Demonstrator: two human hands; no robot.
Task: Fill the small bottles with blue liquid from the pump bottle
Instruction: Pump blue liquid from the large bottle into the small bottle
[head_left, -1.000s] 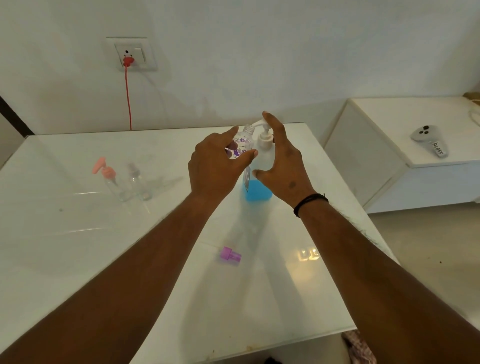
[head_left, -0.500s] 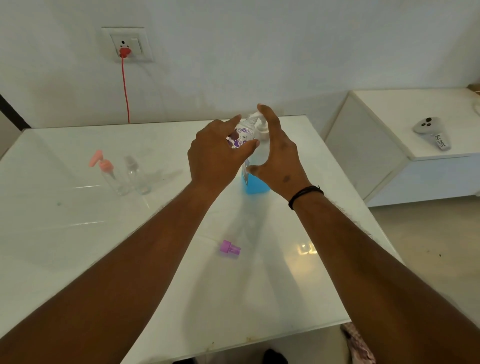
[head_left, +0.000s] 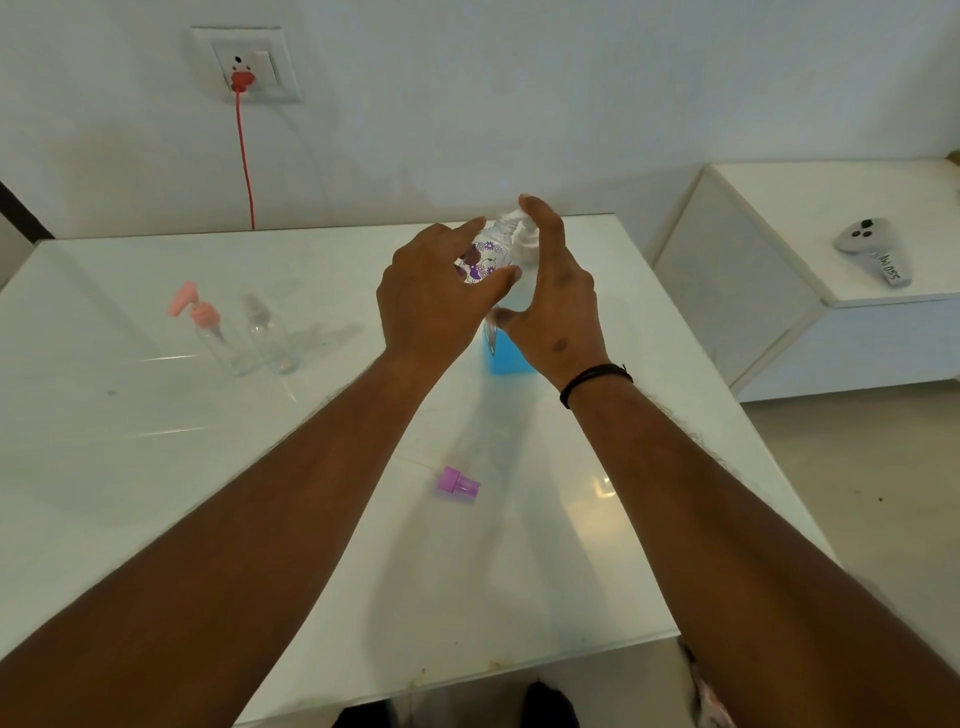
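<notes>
While one flowered small bottle (head_left: 485, 257) is held in the left grip (head_left: 436, 306), one pump bottle (head_left: 511, 338) is pressed by the right grip (head_left: 553, 301), fingers loosely spread; two clear bottles (head_left: 249, 332) and one purple cap (head_left: 457, 484) are seen on the worktop (head_left: 156, 467), unchanged from before.

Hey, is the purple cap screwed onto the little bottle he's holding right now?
No. The purple cap lies loose on the table, near the front, while the left hand holds the small flowered bottle uncapped by the pump bottle.

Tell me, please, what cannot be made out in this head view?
- Small flowered bottle: its fill level, hidden by the left hand.
- Pump bottle: nozzle tip, hidden by the right hand.
- Grey device: label too small to read.
</notes>
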